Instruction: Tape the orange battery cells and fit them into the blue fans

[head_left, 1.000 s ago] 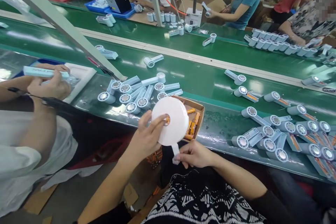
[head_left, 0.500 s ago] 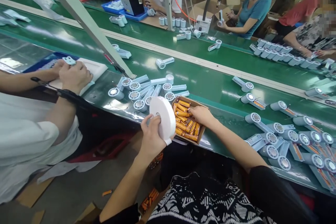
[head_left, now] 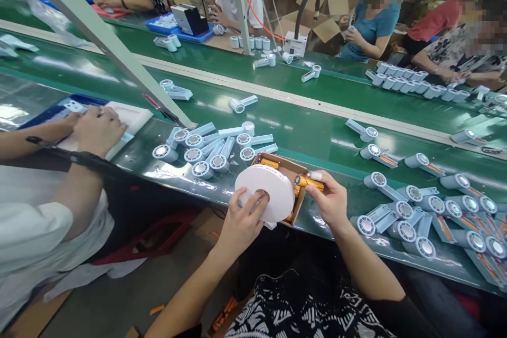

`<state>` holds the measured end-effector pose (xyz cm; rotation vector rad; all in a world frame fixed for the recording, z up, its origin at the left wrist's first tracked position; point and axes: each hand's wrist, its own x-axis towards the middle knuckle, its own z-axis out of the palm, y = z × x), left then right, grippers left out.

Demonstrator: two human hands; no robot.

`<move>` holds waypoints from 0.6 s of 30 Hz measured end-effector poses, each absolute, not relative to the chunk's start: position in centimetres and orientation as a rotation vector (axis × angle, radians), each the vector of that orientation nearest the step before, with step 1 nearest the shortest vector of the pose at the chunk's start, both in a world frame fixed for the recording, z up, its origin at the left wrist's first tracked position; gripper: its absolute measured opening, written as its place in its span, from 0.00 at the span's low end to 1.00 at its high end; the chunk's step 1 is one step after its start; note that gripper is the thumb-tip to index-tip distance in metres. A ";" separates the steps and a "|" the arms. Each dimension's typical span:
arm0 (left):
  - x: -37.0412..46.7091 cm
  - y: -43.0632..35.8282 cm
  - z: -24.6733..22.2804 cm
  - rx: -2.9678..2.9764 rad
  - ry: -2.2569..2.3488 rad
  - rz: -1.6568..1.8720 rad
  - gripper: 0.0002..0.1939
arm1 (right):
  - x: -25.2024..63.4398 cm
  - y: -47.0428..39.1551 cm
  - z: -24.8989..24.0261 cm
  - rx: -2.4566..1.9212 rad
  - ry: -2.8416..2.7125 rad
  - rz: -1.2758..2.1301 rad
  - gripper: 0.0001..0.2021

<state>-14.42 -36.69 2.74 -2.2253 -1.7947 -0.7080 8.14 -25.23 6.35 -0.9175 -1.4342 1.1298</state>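
Note:
My left hand (head_left: 247, 216) grips a wide white roll of tape (head_left: 273, 190), its fingers at the core and its flat face turned up toward me. Between the thumb and fingers of my right hand (head_left: 330, 198) is an orange cylindrical battery (head_left: 309, 183), held just over the right edge of a cardboard box (head_left: 303, 206). Inside that box lie more orange batteries (head_left: 269, 163), mostly hidden behind the roll. Left of the box, several pale blue handheld fan bodies (head_left: 202, 169) with round heads lie in a loose pile on the bench.
More fan bodies (head_left: 406, 231) crowd the bench at right, some with orange batteries in their handles. A green conveyor belt (head_left: 293, 116) runs across. A slanted metal post (head_left: 106, 47) stands at left. One co-worker's hands (head_left: 97, 129) work beside me; other people sit across the belt.
My right hand has lifted a battery out of the box and moved right with it. My left hand has turned the tape roll flatter and moved it over the box.

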 end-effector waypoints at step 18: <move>-13.3 -34.0 6.2 -2.098 -1.585 -0.467 0.23 | 9.1 -23.8 6.7 -1.002 -1.154 1.572 0.30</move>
